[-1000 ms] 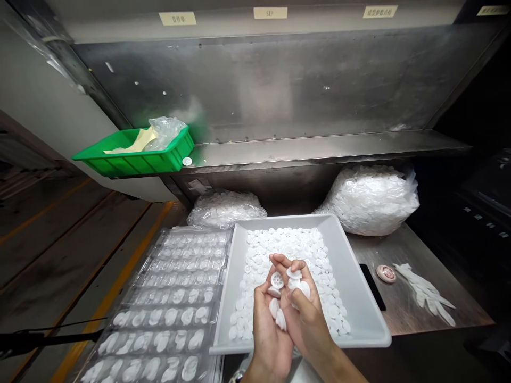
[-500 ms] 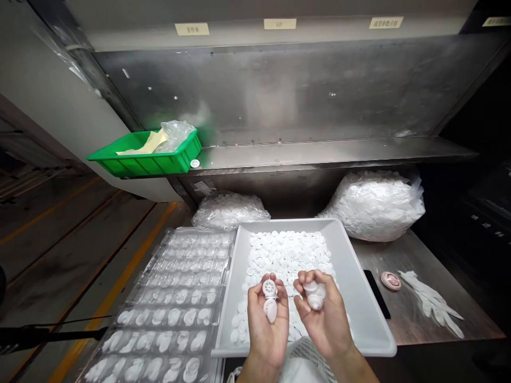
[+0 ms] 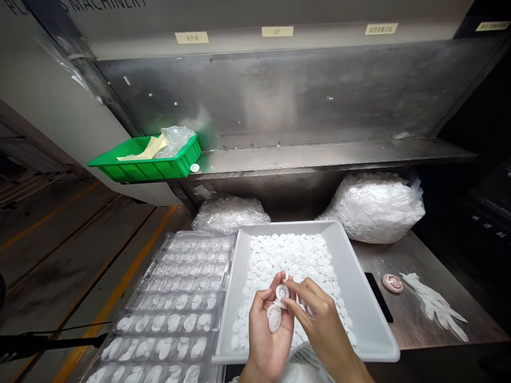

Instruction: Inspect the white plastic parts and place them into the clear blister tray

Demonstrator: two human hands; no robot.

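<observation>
Over the grey tray (image 3: 369, 319), my left hand (image 3: 269, 338) is cupped palm up around small round white plastic parts. One spoked white disc (image 3: 282, 291) stands near its fingertips, and another white part (image 3: 274, 316) lies on the palm. My right hand (image 3: 325, 319) reaches across from the right, thumb and fingers closed at the edge of the spoked disc. A bit of white shows beneath its curled fingers, mostly hidden. Below both hands, many similar white discs (image 3: 291, 252) are heaped in the tray.
Left of the tray lies a clear blister tray (image 3: 175, 303) with rows of white parts. Bags of white parts (image 3: 381, 207) stand behind. On the right are a phone (image 3: 378, 297), a round pink object (image 3: 392, 283) and white gloves (image 3: 435, 303). A green bin (image 3: 155, 167) sits on the shelf.
My right hand has moved left to meet my left hand and turned over, its fingers now at the spoked disc. The white parts in my left palm have shifted.
</observation>
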